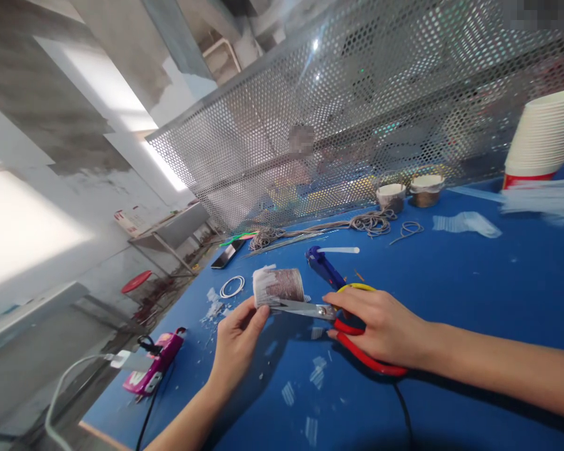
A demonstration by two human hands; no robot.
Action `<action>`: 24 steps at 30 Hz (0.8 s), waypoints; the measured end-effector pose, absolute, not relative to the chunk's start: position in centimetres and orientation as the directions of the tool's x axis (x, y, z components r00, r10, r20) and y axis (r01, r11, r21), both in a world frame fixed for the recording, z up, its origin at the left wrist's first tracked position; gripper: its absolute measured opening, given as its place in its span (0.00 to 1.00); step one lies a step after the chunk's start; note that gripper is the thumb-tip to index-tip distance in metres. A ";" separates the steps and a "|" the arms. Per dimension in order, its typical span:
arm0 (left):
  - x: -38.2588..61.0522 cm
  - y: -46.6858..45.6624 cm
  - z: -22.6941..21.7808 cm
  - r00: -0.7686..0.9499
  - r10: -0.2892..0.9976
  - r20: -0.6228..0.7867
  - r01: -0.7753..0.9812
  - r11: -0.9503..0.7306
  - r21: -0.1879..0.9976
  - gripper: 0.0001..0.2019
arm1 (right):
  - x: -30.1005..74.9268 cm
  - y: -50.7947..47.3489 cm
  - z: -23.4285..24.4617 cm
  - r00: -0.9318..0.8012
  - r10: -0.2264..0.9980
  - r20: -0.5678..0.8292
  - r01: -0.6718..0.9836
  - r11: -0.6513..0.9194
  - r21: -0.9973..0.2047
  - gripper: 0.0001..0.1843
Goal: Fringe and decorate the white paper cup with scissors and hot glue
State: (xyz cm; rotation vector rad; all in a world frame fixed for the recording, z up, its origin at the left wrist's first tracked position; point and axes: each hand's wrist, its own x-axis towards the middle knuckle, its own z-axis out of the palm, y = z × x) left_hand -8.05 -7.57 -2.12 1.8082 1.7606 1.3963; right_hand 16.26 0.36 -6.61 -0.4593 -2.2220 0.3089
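Note:
My left hand (239, 341) pinches the near rim of a small cup (284, 285) wrapped in brownish cord, with a whitish torn layer over its left part. The cup lies tilted on its side. In my right hand (380, 329) is a pair of scissors (305, 308) with red and yellow handles. Their blades reach left along the cup's lower edge, close to my left thumb; whether they cut into it I cannot tell. Just behind the scissors lies a blue glue gun (325, 266) with a white glue stick in its back end.
White scraps (317, 373) are scattered over the blue table (474, 300). A purple power strip (157, 366), white rings (232, 287) and a phone (228, 254) lie left. Grey cord (373, 222), two wrapped cups (427, 190) and stacked paper cups (543, 134) stand before a perforated metal panel (272, 150).

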 end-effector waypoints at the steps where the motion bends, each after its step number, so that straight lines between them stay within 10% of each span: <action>1: -8.0 -7.6 -2.1 -0.189 0.879 0.437 0.623 -0.237 0.745 0.13 | 16.3 0.3 -6.6 -0.592 0.425 0.685 0.222 0.903 -0.368 0.17; 24: -7.6 -7.7 -2.8 -0.205 0.907 0.368 0.572 -0.194 0.797 0.15 | 16.0 0.2 -6.7 -0.621 0.448 0.643 0.231 0.889 -0.396 0.19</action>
